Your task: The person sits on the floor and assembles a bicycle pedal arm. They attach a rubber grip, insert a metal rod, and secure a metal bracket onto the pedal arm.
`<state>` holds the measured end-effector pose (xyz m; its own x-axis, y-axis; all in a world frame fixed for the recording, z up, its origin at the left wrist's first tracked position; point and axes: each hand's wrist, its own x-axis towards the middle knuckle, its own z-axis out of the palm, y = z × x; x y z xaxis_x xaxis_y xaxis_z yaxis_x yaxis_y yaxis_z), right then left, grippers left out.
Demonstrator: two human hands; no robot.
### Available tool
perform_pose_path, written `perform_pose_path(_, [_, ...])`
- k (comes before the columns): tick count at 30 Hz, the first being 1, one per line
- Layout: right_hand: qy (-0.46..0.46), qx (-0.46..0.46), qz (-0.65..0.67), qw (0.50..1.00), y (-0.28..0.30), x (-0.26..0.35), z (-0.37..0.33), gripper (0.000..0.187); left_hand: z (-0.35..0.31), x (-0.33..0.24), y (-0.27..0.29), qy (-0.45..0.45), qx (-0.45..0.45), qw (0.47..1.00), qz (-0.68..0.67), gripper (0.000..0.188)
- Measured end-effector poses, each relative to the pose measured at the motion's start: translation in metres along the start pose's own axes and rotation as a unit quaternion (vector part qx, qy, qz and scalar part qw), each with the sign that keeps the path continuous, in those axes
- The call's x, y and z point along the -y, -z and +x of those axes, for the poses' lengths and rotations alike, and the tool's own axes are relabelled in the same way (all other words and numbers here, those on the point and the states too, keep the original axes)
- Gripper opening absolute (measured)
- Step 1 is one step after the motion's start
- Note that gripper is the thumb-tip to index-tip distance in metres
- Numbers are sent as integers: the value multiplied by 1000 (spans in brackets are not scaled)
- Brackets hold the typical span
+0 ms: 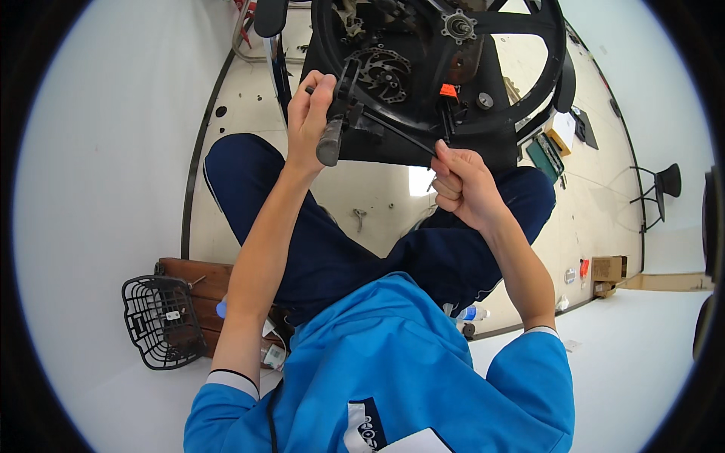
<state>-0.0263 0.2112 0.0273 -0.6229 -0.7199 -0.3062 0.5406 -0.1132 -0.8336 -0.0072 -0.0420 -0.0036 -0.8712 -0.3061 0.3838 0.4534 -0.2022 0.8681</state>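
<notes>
My left hand (311,121) is closed around a dark mechanical part (347,94) with a stubby grey-black cylindrical end (330,143); its exact kind is not clear. A thin black rod (400,134) runs from that part to my right hand (464,181), whose fingers pinch its near end. Just beyond lies a black spoked wheel (545,72) with a silver hub (458,27). A metal brake disc (383,74) rests inside its rim, close to my left hand.
The wheel lies on a black chair seat (483,140) with armrests (270,16). An orange-topped tool (448,91) and a round metal piece (485,100) sit there. Between my legs is a small metal part (360,217) on the floor. A black basket (162,321) stands left; cardboard boxes (609,269) right.
</notes>
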Motion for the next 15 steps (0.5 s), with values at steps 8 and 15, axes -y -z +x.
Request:
perform_pose_path(8, [47,-24,-9,999,22,-16,0,43,-14,-5,-3,-1,66,997,39,43])
perform_pose_path(15, [68,-12,5,998,26,-27,-3,42,-18,-7,-10,-20,44,998,50,28])
